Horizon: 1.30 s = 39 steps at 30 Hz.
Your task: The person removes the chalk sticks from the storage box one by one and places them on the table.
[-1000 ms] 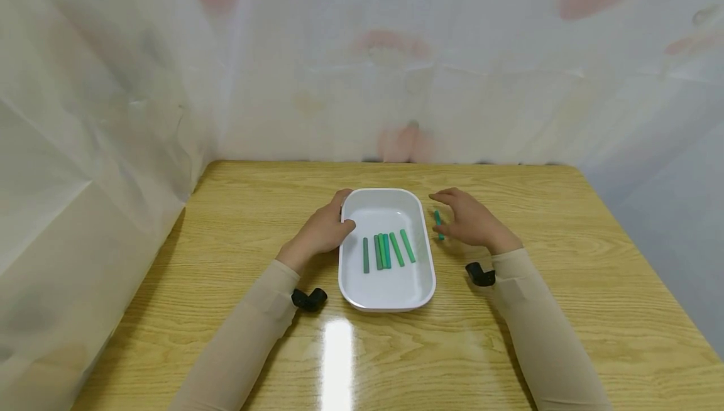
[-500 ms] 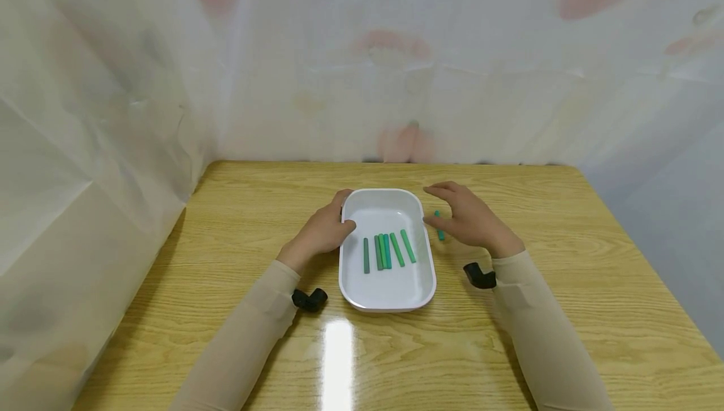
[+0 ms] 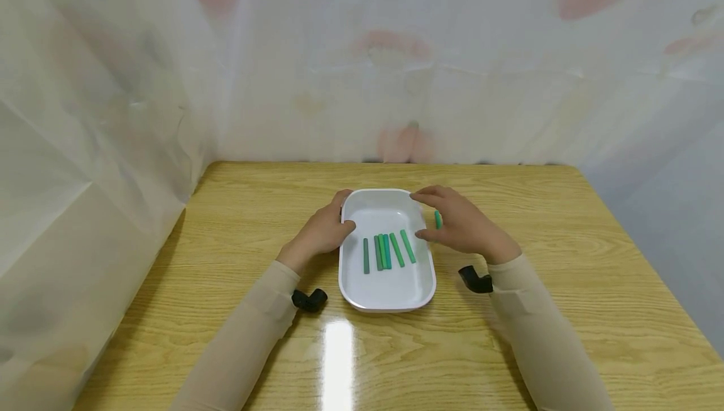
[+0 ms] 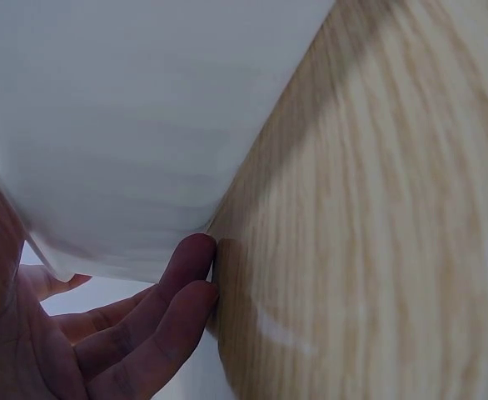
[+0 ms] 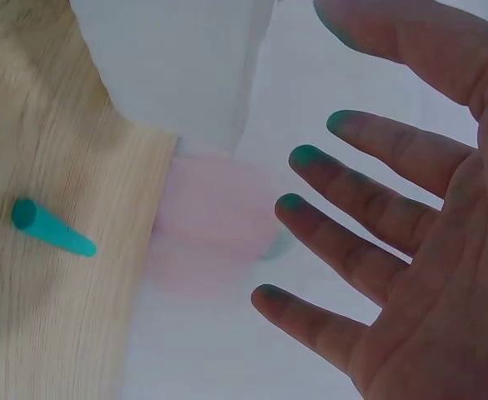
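A white tray (image 3: 387,291) holds several green and grey-green chalk sticks (image 3: 397,250) lying side by side. My left hand (image 3: 318,230) grips its left side, thumb over the rim; in the left wrist view the fingers (image 4: 148,346) lie against the outer wall. At the tray's right rim, my right hand (image 3: 464,225) is spread and holds nothing. Green powder marks its fingertips (image 5: 307,156) in the right wrist view. One teal chalk stick (image 5: 57,229) lies on the table to the right of the tray, partly hidden by the right hand in the head view.
The wooden table (image 3: 271,203) extends around the tray on all sides. A pale patterned curtain (image 3: 317,84) hangs behind it and along the left. Black wrist cameras (image 3: 310,300) sit on both sleeves.
My right hand has moved left from over the loose chalk stick to the tray's right rim. The left hand and the tray have stayed put.
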{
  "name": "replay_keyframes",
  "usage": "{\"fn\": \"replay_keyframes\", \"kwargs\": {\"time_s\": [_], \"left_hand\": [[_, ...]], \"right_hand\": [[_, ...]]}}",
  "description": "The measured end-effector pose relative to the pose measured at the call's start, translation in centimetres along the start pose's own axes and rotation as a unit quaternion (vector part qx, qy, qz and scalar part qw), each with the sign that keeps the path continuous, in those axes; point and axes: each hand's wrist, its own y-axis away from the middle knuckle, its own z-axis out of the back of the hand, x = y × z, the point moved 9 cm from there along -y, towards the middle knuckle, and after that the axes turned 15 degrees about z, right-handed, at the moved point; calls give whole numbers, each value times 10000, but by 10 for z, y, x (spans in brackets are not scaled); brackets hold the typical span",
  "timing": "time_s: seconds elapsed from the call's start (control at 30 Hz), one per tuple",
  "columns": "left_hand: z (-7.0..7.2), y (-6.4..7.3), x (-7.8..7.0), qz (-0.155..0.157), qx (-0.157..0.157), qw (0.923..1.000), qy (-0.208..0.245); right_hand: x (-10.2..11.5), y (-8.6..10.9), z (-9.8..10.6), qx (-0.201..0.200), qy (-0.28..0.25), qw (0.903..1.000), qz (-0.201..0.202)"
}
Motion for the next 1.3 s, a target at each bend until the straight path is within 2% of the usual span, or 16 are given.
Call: {"fn": "replay_keyframes", "kwargs": {"time_s": [0.2, 0.53, 0.9, 1.3], "left_hand": [[1, 0, -1, -21, -14, 10000, -73], [2, 0, -3, -65, -42, 9999, -126], [2, 0, -3, -80, -33, 9999, -105], [1, 0, -3, -64, -6, 9999, -83]], "right_hand": [[9, -5, -13, 358, 68, 9993, 107], [19, -10, -28, 754, 525, 9950, 382], [19, -9, -42, 1025, 846, 9911, 121], [22, -10, -52, 1188, 851, 9893, 18]]}}
